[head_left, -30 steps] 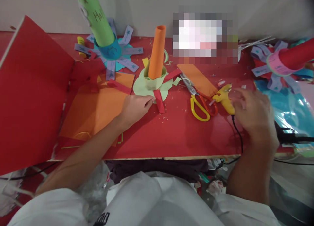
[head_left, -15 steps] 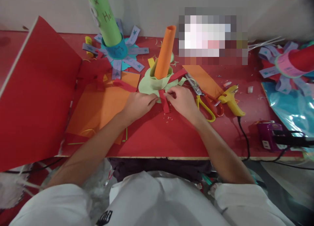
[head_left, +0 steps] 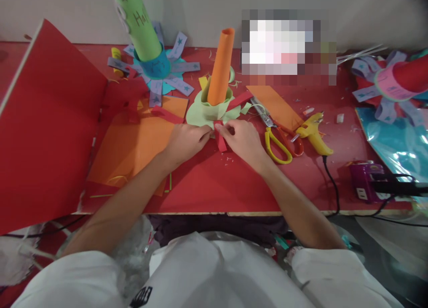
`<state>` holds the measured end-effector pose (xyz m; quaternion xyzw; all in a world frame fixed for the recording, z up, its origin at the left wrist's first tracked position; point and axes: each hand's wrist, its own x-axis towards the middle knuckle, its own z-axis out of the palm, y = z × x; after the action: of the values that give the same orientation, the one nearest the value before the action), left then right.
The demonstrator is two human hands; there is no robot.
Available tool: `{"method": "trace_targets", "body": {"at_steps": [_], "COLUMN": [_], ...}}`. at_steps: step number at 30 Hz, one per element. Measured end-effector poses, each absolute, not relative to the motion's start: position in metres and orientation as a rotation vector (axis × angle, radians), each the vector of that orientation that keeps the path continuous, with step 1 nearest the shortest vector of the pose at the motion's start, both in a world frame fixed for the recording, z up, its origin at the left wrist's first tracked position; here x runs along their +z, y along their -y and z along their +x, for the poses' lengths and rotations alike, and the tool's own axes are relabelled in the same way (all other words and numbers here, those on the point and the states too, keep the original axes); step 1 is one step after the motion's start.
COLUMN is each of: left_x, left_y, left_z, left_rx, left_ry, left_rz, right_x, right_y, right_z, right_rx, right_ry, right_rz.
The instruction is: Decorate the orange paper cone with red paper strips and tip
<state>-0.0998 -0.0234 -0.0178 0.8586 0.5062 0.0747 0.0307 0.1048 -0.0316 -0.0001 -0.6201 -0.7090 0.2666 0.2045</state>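
Observation:
An orange paper tube point(head_left: 220, 67) stands in a pale green paper ring point(head_left: 217, 111) on a scalloped pale green paper base point(head_left: 195, 115). One red paper strip point(head_left: 221, 144) hangs over the base's near edge, and another red strip point(head_left: 240, 100) sticks out to the right. My right hand point(head_left: 245, 141) is closed, its thumb pressing on the near strip. Across from it, my left hand point(head_left: 187, 142) has its fingers drawn together at the base's near edge beside that strip. What its fingertips pinch is hidden.
Scissors point(head_left: 278, 146) and a yellow glue gun point(head_left: 316, 133) lie to the right, near a purple power adapter point(head_left: 364, 183). Orange paper sheets point(head_left: 133, 143) lie left, beside an upright red board point(head_left: 47, 129). A green tube with a blue base point(head_left: 152, 67) stands behind.
The whole view has shifted slightly, with the table things a little further left. My right thumb now lies over the top part of the near red strip; the left hand keeps its place.

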Motion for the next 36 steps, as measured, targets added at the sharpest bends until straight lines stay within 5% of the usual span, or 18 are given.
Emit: {"method": "trace_targets", "body": {"at_steps": [36], "left_x": [-0.022], "left_y": [0.024], "left_z": [-0.101], "left_rx": [0.330], "left_ry": [-1.546], "left_rz": [2.611], "right_x": [-0.012], "right_y": [0.032], "right_z": [0.121], "right_rx": [0.762], "right_ry": [1.888], "right_rz": [-1.608]}}
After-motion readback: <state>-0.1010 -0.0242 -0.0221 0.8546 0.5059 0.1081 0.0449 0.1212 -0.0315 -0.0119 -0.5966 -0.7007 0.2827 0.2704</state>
